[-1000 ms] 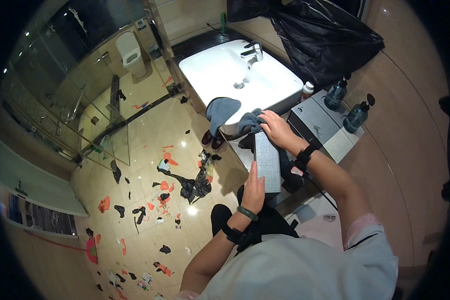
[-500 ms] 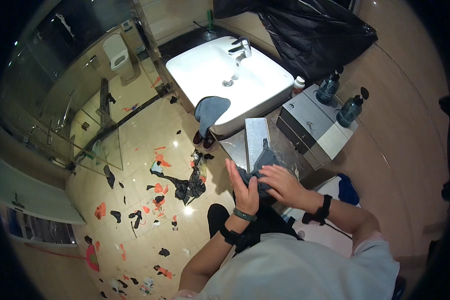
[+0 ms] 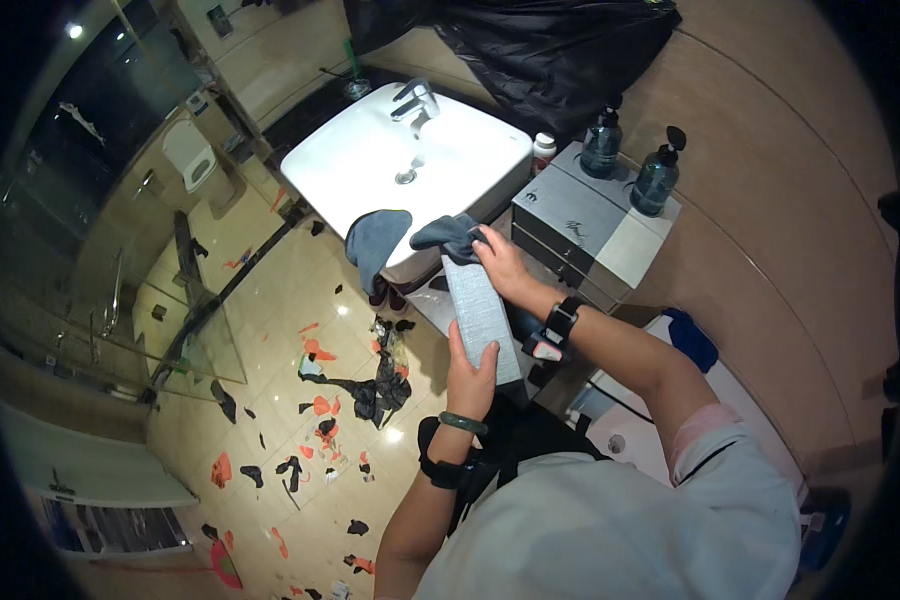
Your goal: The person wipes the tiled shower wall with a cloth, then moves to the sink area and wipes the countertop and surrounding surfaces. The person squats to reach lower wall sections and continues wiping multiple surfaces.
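A long silver-grey box (image 3: 480,310) with a fine texture is held in front of me, its far end toward the sink. My left hand (image 3: 472,375) grips the near end, with thumb and fingers on opposite sides. Around the far end, my right hand (image 3: 500,262) presses a dark grey cloth (image 3: 450,236), fingers closed on it. Another grey cloth (image 3: 377,243) hangs over the front left corner of the white sink (image 3: 350,165).
A silver drawer box (image 3: 570,215) bearing two pump bottles (image 3: 656,180) stands right of the sink, near a small white bottle (image 3: 543,147). Black plastic (image 3: 570,60) hangs behind. Orange and black scraps (image 3: 322,405) litter the tiled floor at left. A pink dustpan (image 3: 225,565) lies lower left.
The silver box has come up from the counter into my left hand. My right hand has moved away from my left, taking the grey cloth to the box's far end. The view has shifted.
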The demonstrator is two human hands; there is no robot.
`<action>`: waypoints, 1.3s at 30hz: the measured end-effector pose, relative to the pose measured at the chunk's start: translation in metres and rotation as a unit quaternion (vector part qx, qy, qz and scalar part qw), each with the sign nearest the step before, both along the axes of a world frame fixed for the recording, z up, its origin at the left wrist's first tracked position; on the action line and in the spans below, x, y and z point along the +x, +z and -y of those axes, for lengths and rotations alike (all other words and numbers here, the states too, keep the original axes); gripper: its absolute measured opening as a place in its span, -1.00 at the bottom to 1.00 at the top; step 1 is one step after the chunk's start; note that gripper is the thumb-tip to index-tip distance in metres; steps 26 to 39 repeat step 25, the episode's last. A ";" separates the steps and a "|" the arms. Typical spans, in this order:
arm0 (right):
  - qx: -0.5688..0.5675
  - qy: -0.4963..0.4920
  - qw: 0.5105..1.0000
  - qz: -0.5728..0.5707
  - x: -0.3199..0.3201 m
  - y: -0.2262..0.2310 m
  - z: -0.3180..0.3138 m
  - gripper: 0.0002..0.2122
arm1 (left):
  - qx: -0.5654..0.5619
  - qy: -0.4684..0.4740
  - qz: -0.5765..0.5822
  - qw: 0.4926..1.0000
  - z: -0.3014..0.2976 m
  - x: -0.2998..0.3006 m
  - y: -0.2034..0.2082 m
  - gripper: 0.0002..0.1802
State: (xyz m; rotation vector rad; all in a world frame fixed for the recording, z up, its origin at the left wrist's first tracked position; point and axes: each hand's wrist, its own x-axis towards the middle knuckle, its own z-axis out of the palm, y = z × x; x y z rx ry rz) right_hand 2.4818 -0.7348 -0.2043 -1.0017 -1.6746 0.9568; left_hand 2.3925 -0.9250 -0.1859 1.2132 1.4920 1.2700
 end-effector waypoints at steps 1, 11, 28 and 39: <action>-0.004 -0.014 1.000 -0.025 0.003 -0.008 0.003 -0.67 | 0.003 0.007 -0.030 1.000 -0.001 0.003 0.002 -0.23; -0.066 0.033 0.996 -0.045 0.019 0.004 0.125 -0.73 | 0.000 0.039 0.006 0.999 0.009 -0.017 -0.012 -0.24; 0.078 0.146 0.981 0.105 0.038 0.026 0.153 -0.73 | -0.085 0.029 0.138 0.986 0.020 -0.015 -0.073 -0.40; 0.078 0.146 0.981 0.105 0.038 0.026 0.153 -0.73 | -0.085 0.029 0.138 0.986 0.020 -0.015 -0.073 -0.40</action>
